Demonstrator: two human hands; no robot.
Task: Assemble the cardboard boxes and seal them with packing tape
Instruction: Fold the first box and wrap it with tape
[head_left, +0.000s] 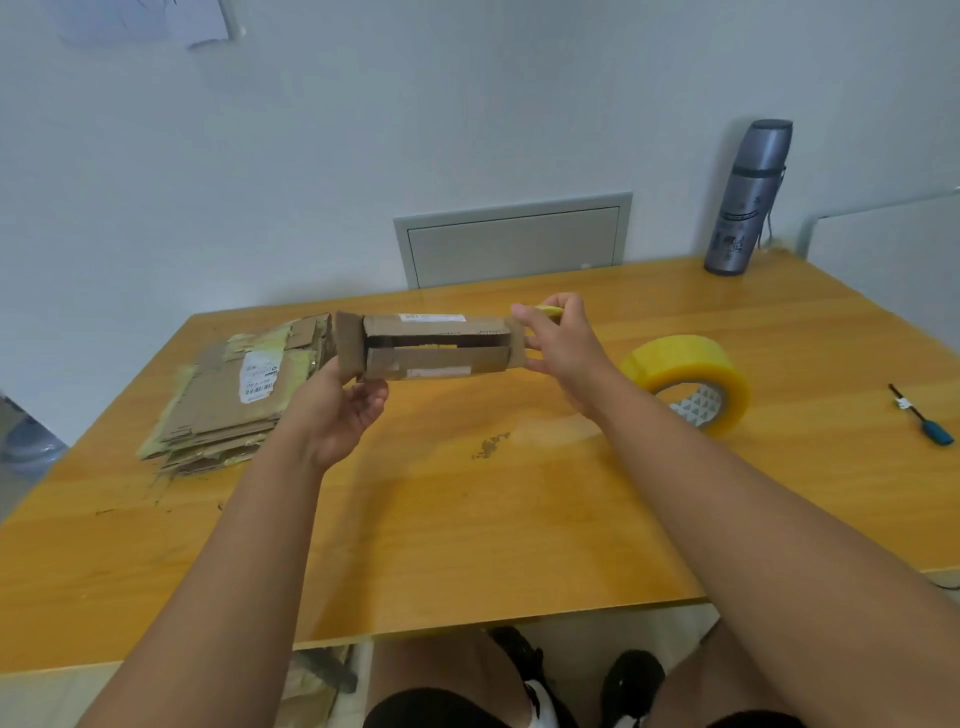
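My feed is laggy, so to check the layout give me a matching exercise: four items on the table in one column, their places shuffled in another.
Things:
1. cardboard box
2. tape roll
3. stack of flattened boxes
4. flask

Places:
A. upright at the table's far right, by the wall
B. lying on the table to the right of the right hand
C. held above the table between the left hand and right hand
D. on the table's left side

Pairs: 1-C, 2-B, 3-D, 4-A

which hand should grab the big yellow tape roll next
Right. The right hand is at the end of the small brown cardboard box nearest the yellow packing tape roll; the left hand supports the far end.
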